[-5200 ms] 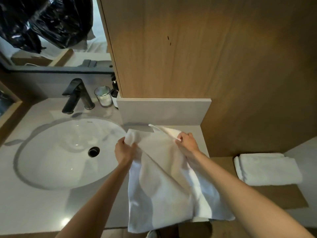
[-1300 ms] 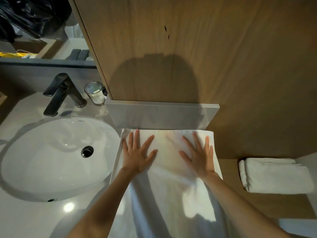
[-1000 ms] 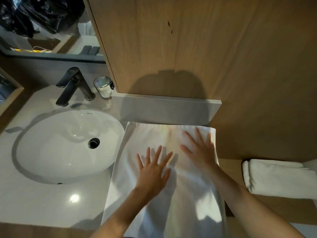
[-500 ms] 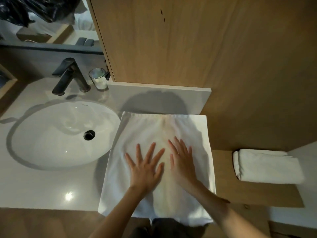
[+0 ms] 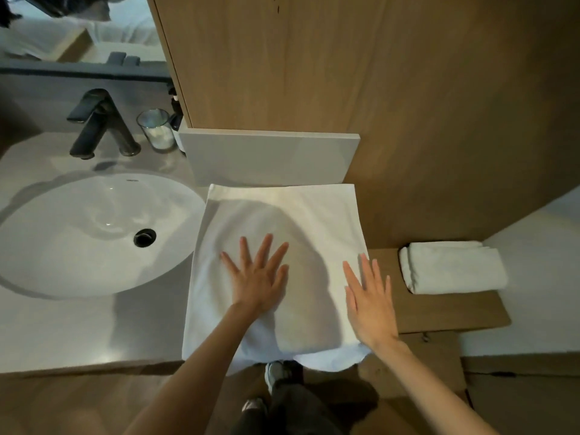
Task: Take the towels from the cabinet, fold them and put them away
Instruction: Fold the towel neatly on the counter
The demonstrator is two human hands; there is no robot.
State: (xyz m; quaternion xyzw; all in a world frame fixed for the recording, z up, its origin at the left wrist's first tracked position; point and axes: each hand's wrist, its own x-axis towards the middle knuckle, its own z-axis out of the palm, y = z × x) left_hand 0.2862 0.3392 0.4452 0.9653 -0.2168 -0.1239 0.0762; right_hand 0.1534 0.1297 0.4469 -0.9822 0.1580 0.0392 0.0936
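Head view: towel [image 5: 301, 215] long axis runs near-to-far, flat on counter [image 5: 62, 334].

Plain white towel [image 5: 282, 221] on a pale grey counter [image 5: 62, 334], white sink [image 5: 78, 233] with a matte black faucet [image 5: 97, 124], light wood-grain cabinet [image 5: 345, 73], another white folded towel [image 5: 452, 266] too.

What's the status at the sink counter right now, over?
Left hand flat, pressing the spread towel. Right hand flat at its right edge. Folded towel waits on the wooden shelf. Nothing in the way.
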